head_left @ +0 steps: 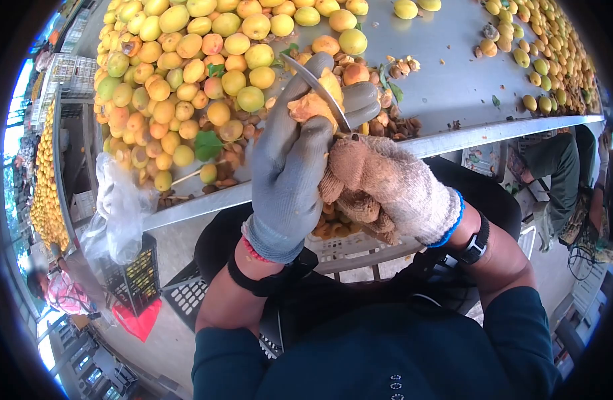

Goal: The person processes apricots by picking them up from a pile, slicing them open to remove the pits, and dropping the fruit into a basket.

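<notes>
My left hand (pixel 293 160), in a grey glove, holds an opened orange fruit (pixel 316 103) between thumb and fingers, above the edge of the metal table. My right hand (pixel 380 180), in a stained knit glove with a blue cuff, is closed around the handle of a knife (pixel 318 89). The curved blade points up and to the left and lies against the fruit flesh. Both hands are close together. The knife handle is hidden inside the right glove. Below the hands, cut fruit (pixel 336 227) shows in a crate.
Whole yellow-orange fruits (pixel 180 73) are heaped on the metal table (pixel 446 87), with more at the right. A plastic bag (pixel 120 207) hangs over the front edge (pixel 213 200). A black crate (pixel 136 277) stands lower left. Other people sit at far left and right.
</notes>
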Action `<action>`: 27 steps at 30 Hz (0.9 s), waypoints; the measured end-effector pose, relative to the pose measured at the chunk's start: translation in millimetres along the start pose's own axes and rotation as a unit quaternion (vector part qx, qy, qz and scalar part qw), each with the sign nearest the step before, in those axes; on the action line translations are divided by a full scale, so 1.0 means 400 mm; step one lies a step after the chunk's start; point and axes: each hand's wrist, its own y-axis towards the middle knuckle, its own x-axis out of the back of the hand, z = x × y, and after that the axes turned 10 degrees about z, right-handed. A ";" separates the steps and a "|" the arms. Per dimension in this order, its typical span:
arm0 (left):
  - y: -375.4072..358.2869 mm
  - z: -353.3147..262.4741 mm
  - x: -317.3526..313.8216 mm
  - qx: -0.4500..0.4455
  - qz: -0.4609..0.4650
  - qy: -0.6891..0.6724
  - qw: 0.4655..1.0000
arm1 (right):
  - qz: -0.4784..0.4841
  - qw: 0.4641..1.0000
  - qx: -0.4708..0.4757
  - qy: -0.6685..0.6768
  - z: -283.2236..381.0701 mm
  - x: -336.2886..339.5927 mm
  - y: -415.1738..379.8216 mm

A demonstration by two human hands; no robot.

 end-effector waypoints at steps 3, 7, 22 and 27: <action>0.007 0.016 -0.005 -0.013 -0.008 -0.135 0.991 | -0.001 1.000 0.009 0.005 -0.009 -0.010 -0.004; 0.036 -0.038 -0.026 -0.001 -0.064 -0.295 0.953 | -0.010 0.999 -0.012 0.032 -0.010 -0.027 -0.008; 0.025 0.019 0.011 -0.076 -0.008 0.116 0.990 | -0.193 0.958 0.109 -0.184 0.099 0.011 -0.012; 0.024 -0.012 0.003 -0.013 -0.028 -0.008 0.999 | -0.151 0.980 0.101 -0.077 0.059 0.028 0.015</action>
